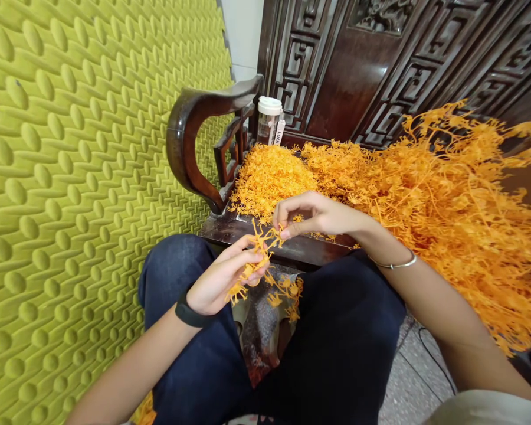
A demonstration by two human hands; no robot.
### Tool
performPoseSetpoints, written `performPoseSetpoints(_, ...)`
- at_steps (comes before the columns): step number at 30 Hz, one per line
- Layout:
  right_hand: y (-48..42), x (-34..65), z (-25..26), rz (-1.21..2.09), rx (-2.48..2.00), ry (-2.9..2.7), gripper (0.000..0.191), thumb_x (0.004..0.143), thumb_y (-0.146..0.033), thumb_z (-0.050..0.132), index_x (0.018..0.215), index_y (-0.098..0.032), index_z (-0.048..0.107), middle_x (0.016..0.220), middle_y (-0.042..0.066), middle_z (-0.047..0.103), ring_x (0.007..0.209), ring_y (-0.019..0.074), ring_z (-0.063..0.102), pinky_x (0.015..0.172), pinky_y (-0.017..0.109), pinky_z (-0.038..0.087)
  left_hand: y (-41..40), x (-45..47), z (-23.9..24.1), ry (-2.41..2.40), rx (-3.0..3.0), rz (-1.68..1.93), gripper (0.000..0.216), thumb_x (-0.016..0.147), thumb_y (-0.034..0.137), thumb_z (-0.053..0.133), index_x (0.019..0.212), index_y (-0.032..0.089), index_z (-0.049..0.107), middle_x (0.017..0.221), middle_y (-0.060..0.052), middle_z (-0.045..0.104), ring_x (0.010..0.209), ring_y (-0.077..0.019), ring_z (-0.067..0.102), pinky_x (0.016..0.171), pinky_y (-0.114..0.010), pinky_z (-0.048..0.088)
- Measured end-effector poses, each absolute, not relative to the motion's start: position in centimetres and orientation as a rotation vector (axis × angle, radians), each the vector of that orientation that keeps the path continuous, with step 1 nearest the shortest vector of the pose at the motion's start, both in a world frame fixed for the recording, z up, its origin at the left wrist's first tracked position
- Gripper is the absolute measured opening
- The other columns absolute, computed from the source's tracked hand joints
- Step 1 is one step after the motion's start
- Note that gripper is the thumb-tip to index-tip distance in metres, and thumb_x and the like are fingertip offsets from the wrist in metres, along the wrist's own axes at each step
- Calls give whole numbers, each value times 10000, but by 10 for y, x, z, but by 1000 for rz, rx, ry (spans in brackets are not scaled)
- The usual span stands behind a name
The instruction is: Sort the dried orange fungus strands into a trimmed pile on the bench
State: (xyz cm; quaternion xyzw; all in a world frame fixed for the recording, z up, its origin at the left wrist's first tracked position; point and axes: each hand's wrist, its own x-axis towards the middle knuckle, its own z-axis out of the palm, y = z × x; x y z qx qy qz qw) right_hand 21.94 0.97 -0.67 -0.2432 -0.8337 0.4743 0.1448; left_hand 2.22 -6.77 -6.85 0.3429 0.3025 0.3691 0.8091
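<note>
My left hand [235, 268] is closed around a branching orange plastic sprue [262, 248] with small spidery pieces on it. Part of that sprue dangles below the fingers, between my knees. My right hand [312, 213] pinches one end of the same sprue between thumb and fingertips, just above and to the right of the left hand. Behind the hands lies a heap of small loose orange pieces [274, 177] on the dark wooden seat [230, 230]. Exactly what shape each piece has is too small to tell.
A big tangle of orange sprues [451, 218] spreads along the right. At the back stands a clear bottle with a white lid [269, 107]. A curved wooden armrest [179, 141] rises at the left, beside a yellow-green textured wall [71, 177]. A cable [438, 363] lies on the floor.
</note>
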Motion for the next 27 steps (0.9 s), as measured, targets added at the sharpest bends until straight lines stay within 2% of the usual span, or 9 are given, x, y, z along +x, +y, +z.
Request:
performPoseSetpoints(5,11,223,-6,1373,-720,-2388,119,799,-170,608,717,-108,548,662,1,580,580,77,559,583,214,449,-67,25,-67,676,736,798,71,815,132,507,860,166,463,559,50,455,463,-28,338,465,-170,210)
performPoseSetpoints(19,12,219,-8,946,-816,-2297,226,779,-291,637,663,-147,509,687,4,574,638,85,503,621,243,425,-60,30,-57,679,659,924,175,746,128,608,858,159,477,603,30,490,500,-40,395,460,-140,259)
performPoseSetpoints(22,24,235,-6,723,-946,-2163,192,766,-299,633,683,-167,521,721,16,570,645,102,508,610,267,437,-63,26,-62,679,634,923,176,725,116,614,828,162,478,596,28,476,507,-45,401,450,-135,259)
performPoseSetpoints(25,45,270,-10,411,-1092,-1758,152,760,-320,606,735,-203,511,807,25,571,586,95,478,561,282,436,-69,20,-70,699,594,878,130,741,116,593,805,154,486,582,29,452,501,-45,394,439,-132,258)
performPoseSetpoints(27,60,291,-18,357,-1143,-1602,187,722,-331,630,726,-213,485,750,10,552,542,93,479,537,287,437,-71,16,-73,691,606,875,75,767,122,565,799,146,501,585,23,455,496,-45,390,451,-140,287)
